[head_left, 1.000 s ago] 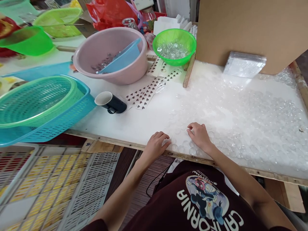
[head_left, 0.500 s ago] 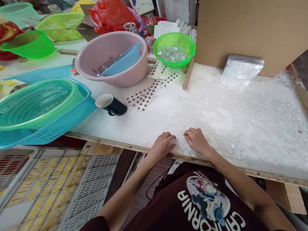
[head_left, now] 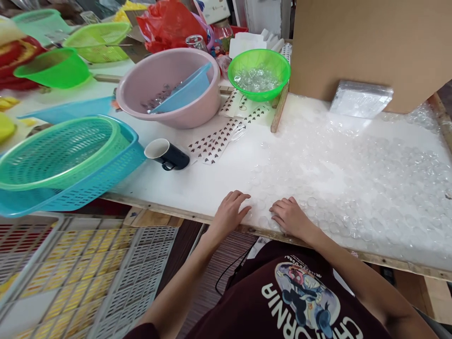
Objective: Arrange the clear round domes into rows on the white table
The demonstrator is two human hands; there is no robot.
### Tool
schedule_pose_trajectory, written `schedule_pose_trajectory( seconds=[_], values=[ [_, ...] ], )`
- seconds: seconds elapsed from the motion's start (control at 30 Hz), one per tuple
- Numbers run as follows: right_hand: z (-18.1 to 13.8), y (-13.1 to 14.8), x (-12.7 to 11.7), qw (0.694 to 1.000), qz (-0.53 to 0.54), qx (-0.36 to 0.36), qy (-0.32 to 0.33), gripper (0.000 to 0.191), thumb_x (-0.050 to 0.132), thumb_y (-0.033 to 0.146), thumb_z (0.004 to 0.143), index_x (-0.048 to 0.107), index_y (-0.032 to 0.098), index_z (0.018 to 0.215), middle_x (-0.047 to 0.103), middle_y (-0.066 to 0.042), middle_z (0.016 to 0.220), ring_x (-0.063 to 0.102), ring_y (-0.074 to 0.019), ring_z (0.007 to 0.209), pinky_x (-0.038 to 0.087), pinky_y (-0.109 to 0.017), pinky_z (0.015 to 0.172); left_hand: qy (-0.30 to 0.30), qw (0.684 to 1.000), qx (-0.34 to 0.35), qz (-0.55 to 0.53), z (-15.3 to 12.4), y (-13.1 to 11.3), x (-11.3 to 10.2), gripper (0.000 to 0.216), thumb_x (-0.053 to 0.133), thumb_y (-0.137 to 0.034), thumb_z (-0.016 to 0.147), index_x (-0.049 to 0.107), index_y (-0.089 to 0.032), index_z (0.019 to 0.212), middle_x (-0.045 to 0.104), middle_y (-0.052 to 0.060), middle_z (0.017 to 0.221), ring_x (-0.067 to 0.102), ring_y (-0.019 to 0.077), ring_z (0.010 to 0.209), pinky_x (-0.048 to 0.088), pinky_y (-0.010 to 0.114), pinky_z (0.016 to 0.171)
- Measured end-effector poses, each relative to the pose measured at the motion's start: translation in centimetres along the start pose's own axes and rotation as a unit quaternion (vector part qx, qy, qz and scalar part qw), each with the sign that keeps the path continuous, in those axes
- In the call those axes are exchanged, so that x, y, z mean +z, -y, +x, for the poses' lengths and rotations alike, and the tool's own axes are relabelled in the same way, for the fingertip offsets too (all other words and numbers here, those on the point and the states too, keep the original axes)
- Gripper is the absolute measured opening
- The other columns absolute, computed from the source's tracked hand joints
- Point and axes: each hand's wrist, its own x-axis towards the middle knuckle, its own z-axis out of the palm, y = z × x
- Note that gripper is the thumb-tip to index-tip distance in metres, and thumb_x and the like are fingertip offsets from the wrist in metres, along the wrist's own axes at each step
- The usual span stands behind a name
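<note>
Small clear round discs (head_left: pixel 334 227) lie scattered in great number over the white tabletop (head_left: pixel 197 193). My left hand (head_left: pixel 230 210) rests low over the table near its front edge, thumb and fingers apart, with nothing seen in it. One or more discs lie just beyond its fingertips. To the right, my right hand (head_left: pixel 290 215) lies palm down on the discs, its fingers stretched leftward and slightly bent. What is under its palm is hidden. A gap with a few discs separates the two hands.
A dark mug (head_left: pixel 168 155) lies on its side, left of printed sticker sheets (head_left: pixel 215 141). Behind stand a pink basin (head_left: pixel 176 120) and a green bowl (head_left: pixel 259 95) of clear pieces. Teal baskets (head_left: pixel 74 188) overhang the left edge. Cardboard (head_left: pixel 367 42) rises behind a wrapped pack (head_left: pixel 360 100).
My left hand has moved left, away from my right hand, so the gap between them is wider. My right hand has drawn slightly toward the front edge. The view has shifted a little.
</note>
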Motion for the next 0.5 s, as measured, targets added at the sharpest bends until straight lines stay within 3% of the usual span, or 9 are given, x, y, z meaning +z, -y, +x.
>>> schedule_pose_trajectory(
  seconds=[0.1,0.2,0.37,0.5],
  values=[
    [0.2,-0.1,0.3,0.999,0.03,0.027,-0.007,0.016,0.053,0.015,0.098,0.067,0.015,0.105,0.072,-0.008,0.103,0.06,-0.021,0.098,0.033,-0.036,0.09,0.006,0.999,-0.04,-0.006,-1.2,0.9,-1.6,0.019,0.056,-0.027,0.093,0.06,-0.02,0.11,0.061,0.008,0.103,0.057,0.0264,0.101,0.049,0.039,0.085],
    [0.4,-0.1,0.7,0.997,0.055,0.056,-0.027,0.019,0.054,0.016,0.098,0.065,0.015,0.113,0.072,-0.008,0.101,0.061,-0.0212,0.097,0.034,-0.037,0.09,0.054,0.997,-0.054,-0.017,-1.8,0.5,-2.3,0.016,0.059,-0.029,0.091,0.062,-0.02,0.104,0.064,0.007,0.1,0.058,0.0254,0.098,0.048,0.037,0.083],
    [0.5,0.2,0.8,0.993,0.011,0.072,-0.098,0.019,0.056,0.02,0.096,0.067,0.016,0.111,0.066,-0.011,0.112,0.057,-0.0249,0.103,0.036,-0.037,0.088,0.144,0.989,-0.036,0.002,-0.8,-1.1,-1.4,0.015,0.067,-0.024,0.085,0.063,-0.019,0.099,0.066,0.006,0.096,0.059,0.0254,0.096,0.046,0.036,0.083],
    [0.4,0.4,0.6,0.992,0.036,0.063,-0.107,0.019,0.053,0.02,0.097,0.067,0.017,0.109,0.066,-0.01,0.109,0.059,-0.0229,0.101,0.036,-0.037,0.088,0.185,0.981,-0.053,0.02,0.4,-1.4,-0.8,0.014,0.068,-0.019,0.082,0.06,-0.019,0.094,0.065,0.004,0.09,0.061,0.0232,0.086,0.044,0.032,0.074]
  ],
)
